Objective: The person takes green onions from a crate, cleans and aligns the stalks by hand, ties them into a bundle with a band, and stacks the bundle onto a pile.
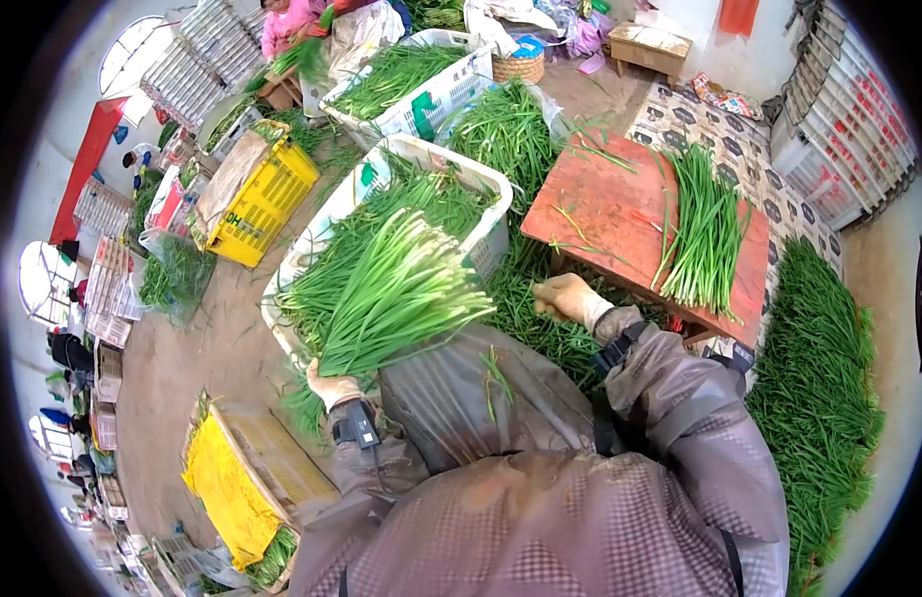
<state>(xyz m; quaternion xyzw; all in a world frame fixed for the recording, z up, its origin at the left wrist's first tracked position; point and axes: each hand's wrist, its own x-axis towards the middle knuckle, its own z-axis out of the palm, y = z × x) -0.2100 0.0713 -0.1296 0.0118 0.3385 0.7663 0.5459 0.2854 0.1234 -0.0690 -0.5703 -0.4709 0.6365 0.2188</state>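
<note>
My left hand (332,386), in a pale glove, is closed around the leafy end of a large bunch of garlic chives (401,289). The pale stem ends fan out to the upper right, over my lap and the near side of a white plastic crate (496,194) that holds more chives. My gloved right hand (570,300) hovers over loose greens between the crate and a low red table (605,199). Its fingers are curled together, and whatever they may hold is hidden. A neat pile of chives (708,234) lies on the table.
Cut chives form a long bank (814,398) along the right wall. A yellow crate (267,194) stands at the left, and a box with yellow cloth (227,488) at the lower left. Another white crate (476,75) is farther back, near a person in pink (294,25).
</note>
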